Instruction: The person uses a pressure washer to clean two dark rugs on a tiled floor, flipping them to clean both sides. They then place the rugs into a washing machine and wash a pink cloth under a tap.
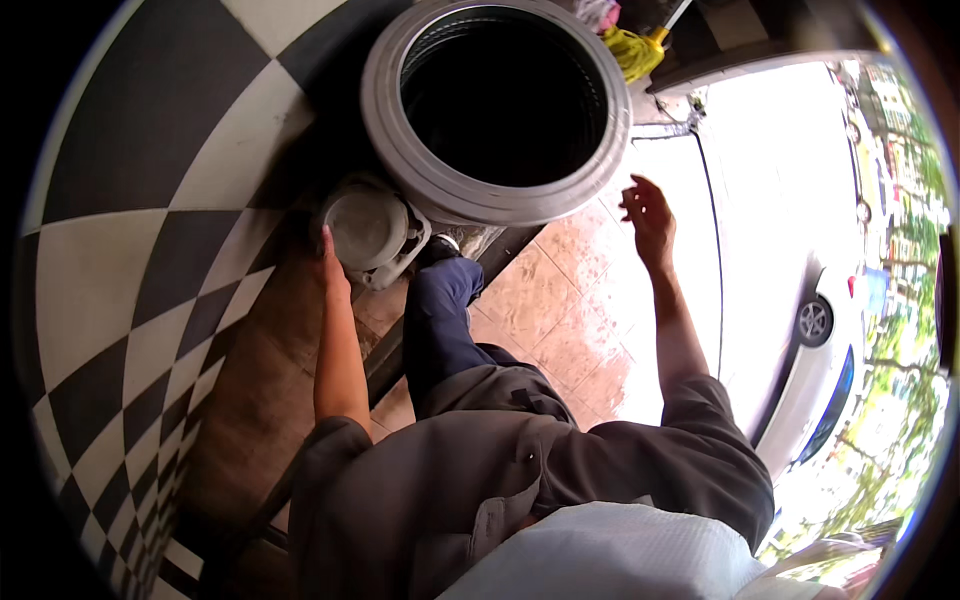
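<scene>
My left hand [328, 259] is at the left side of a round grey plastic container [365, 227] with a looped handle. Its thumb lies along the container's rim, and the other fingers are hidden. Just beyond stands a large round grey bin [495, 199] with a thick rim and a dark inside; its bottom is too dark to see. My right hand [648, 219] is raised to the right of the bin, apart from its rim. The fingers there are bent and spread, with no clear object between them.
A black-and-white checkered tile wall [97, 262] rises on the left. A yellow mop head [631, 52] is behind the bin. Brown floor tiles [536, 292] have a dark raised edge [514, 251] crossing them. Outside on the right is a parked white car [814, 382].
</scene>
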Demonstrator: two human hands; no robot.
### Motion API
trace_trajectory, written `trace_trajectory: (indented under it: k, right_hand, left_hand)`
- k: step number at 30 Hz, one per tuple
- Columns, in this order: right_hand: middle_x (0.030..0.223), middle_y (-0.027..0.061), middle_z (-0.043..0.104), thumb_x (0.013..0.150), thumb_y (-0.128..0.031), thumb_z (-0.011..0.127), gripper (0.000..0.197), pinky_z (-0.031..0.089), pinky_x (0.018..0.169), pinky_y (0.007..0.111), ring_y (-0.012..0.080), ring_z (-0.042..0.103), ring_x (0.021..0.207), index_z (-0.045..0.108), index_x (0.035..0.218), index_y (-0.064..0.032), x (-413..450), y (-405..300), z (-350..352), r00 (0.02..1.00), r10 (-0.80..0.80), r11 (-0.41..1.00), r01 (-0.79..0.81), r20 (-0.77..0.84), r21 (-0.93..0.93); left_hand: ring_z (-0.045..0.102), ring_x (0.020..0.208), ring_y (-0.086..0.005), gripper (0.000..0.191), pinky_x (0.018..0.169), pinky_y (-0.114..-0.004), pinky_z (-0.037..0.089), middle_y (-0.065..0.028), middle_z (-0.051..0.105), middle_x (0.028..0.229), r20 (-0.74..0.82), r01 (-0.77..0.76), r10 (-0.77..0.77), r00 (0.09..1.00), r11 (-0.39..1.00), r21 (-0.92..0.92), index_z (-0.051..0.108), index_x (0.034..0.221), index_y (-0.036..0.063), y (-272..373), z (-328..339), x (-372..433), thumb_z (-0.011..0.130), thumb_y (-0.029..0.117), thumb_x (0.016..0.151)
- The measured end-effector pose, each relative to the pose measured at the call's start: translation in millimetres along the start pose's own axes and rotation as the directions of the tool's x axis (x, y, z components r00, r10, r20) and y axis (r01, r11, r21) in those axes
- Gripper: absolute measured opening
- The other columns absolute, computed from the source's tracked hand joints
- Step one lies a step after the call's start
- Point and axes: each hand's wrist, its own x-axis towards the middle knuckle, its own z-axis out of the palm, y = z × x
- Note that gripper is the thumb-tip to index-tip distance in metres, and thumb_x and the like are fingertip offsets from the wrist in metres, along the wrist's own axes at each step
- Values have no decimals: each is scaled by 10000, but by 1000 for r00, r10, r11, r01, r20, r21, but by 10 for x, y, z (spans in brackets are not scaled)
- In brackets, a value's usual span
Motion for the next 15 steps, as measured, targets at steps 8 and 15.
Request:
trace_trajectory:
  k: [8,15]
  right_hand:
    - [609,-21,513,787,-166,669,193,350,499,185,34,427,564,552,741,-21,-1342,-858,-954,866,-54,992,-10,-497,-124]
    - [602,10,380,810,-71,574,122,229,481,220,76,286,514,465,770,-32,-1657,-3307,-653,632,-656,677,735,-413,50]
  left_hand:
    - [441,1162,-267,640,974,-405,344,-167,419,1294,-356,399,-294,887,876,271,455,1212,-31,516,417,-376,350,506,879]
    - [433,1170,-254,579,976,-402,341,-142,420,1297,-284,321,-159,946,600,733,461,1213,0,362,321,43,358,465,883]
